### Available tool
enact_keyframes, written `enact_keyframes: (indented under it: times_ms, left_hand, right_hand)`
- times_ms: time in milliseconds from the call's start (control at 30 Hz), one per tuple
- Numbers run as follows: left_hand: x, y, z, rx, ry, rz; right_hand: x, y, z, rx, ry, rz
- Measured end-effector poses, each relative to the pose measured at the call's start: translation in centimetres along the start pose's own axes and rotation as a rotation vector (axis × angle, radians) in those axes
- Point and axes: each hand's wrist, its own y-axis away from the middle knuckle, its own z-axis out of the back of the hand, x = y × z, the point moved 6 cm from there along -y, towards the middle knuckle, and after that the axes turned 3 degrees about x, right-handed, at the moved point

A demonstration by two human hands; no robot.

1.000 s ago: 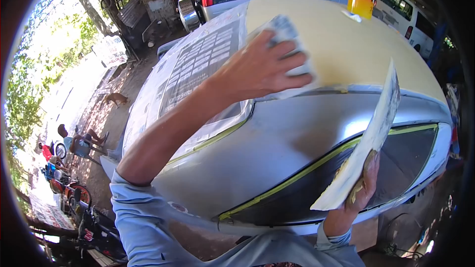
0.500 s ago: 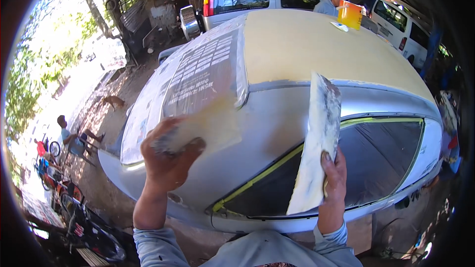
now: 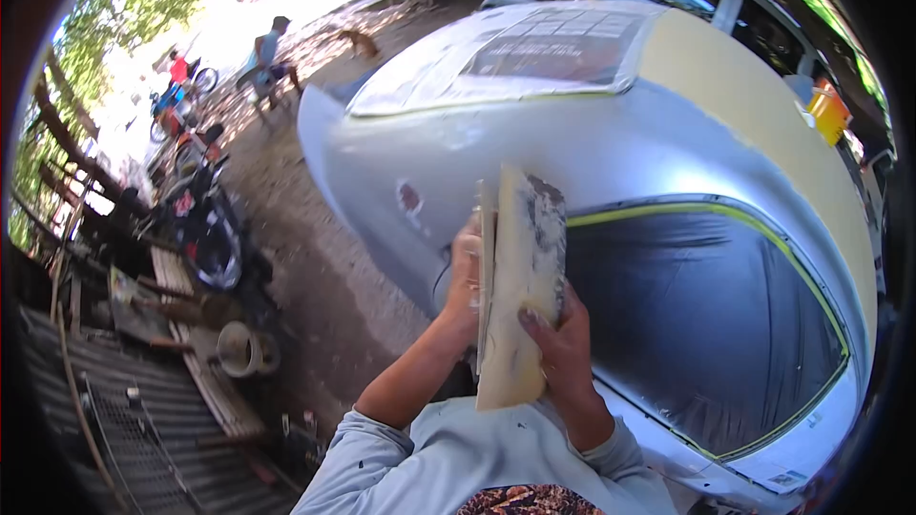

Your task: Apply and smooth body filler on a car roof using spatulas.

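My right hand (image 3: pixel 565 348) grips a long flat board (image 3: pixel 520 324) smeared with cream filler paste, its thumb on the near face. The board stands nearly upright before my chest. My left hand (image 3: pixel 462 272) is closed around a thin, pale putty spreader (image 3: pixel 485 257), seen almost edge-on along the board's left side. Whether the two touch is hard to tell, and the board partly hides the left fingers. Behind both hands lies the grey car body (image 3: pixel 458 148), with a dark plastic-covered window (image 3: pixel 706 315) edged in yellow-green tape.
The car's roof (image 3: pixel 711 72) is coated cream, and plastic sheeting (image 3: pixel 429 62) covers its windshield. An orange-yellow bucket (image 3: pixel 828 114) stands at the far right. Left are parked motorcycles (image 3: pixel 205 229), a seated person (image 3: pixel 272 57), a dog (image 3: pixel 361 42) and corrugated metal sheets (image 3: pixel 57 391).
My view has swung left and down. The left hand with the spreader has come from over the car to the board's side. The board has shifted left, toward my chest.
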Motion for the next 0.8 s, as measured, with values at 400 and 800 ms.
enact_keyframes:
  times_ms: [400, 800]
  left_hand:
    - [-3.4, 13.4, 10.8, -0.433, -0.256, 0.03]
    - [-4.6, 18.6, 15.2, -0.191, -0.356, -0.007]
  right_hand:
    - [0.6, 4.4, 2.2, -0.355, -0.171, 0.281]
    - [-9.9, 11.6, -6.4, -0.541, 0.016, 0.213]
